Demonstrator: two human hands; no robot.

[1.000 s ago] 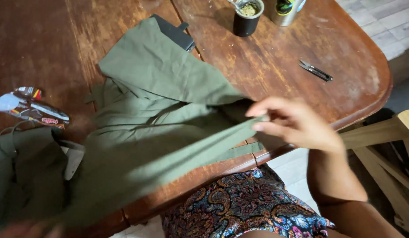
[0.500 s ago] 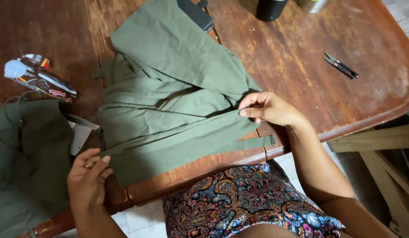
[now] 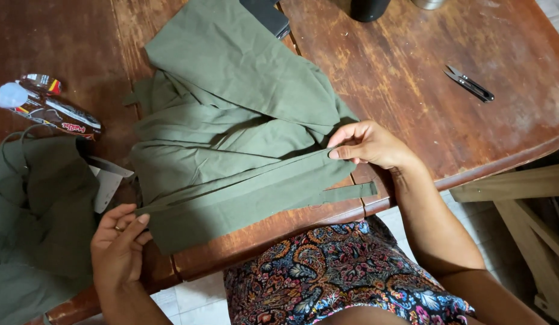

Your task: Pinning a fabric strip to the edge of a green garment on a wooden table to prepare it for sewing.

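Worn wooden table [image 3: 412, 78] is carrying a green garment [image 3: 231, 120]; left hand [image 3: 118, 244] and right hand [image 3: 367, 144] are each pinching 1 end of its fabric strip [image 3: 231, 188], with snips [image 3: 469, 83] lying nearby.

Soft even daylight, sharp focus

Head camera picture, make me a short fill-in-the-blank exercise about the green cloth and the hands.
1. Both hands pinch a narrow ____ of the green cloth, pulled taut between them.
2. The left hand wears a ____ on one finger.
3. The small black thread snips lie on the wooden table beyond the ____ hand.
4. The right hand has its grip at the strip's ____ end.

Missing words: strip; ring; right; right
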